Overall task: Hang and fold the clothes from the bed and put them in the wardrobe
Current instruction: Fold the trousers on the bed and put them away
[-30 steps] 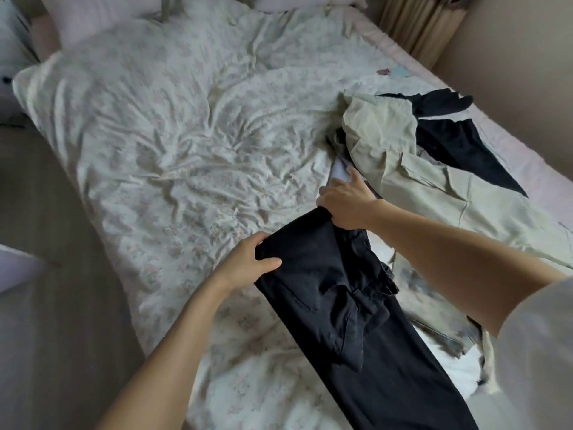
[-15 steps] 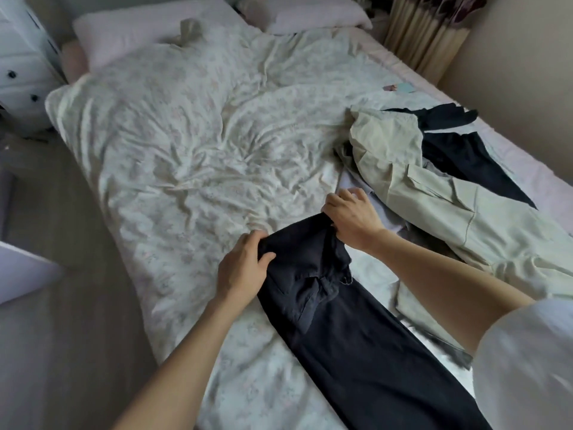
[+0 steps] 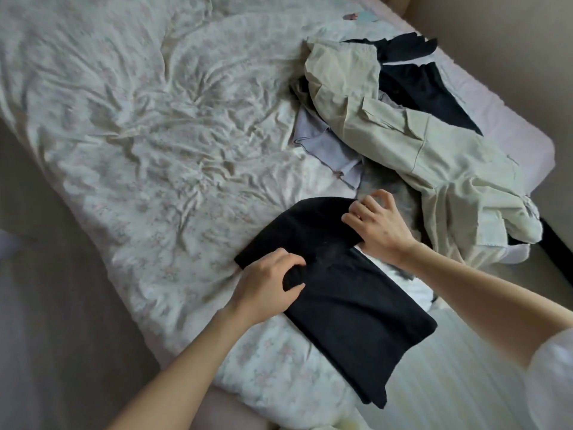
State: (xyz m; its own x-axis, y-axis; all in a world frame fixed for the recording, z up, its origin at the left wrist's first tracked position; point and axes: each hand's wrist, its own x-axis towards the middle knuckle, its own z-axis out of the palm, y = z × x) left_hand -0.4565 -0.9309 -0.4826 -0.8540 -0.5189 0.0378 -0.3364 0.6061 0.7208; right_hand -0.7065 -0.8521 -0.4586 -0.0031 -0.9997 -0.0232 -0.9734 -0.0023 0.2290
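Note:
Black trousers lie folded over on the near corner of the bed, with the fold at the far end. My left hand pinches a bunch of the black cloth at the left edge. At the far right edge of the fold, my right hand has curled fingers on the cloth. A pile of clothes lies right of that: a pale beige garment, a lilac one and a dark one.
The floral duvet is creased and covers most of the bed. A small pink and blue item lies near the far edge. Floor runs along the left side and a wall stands on the right.
The upper part of the black trousers has been folded over, making a shorter bundle. Both hands came nearer along the cloth, and the view tilted down, losing the pillows.

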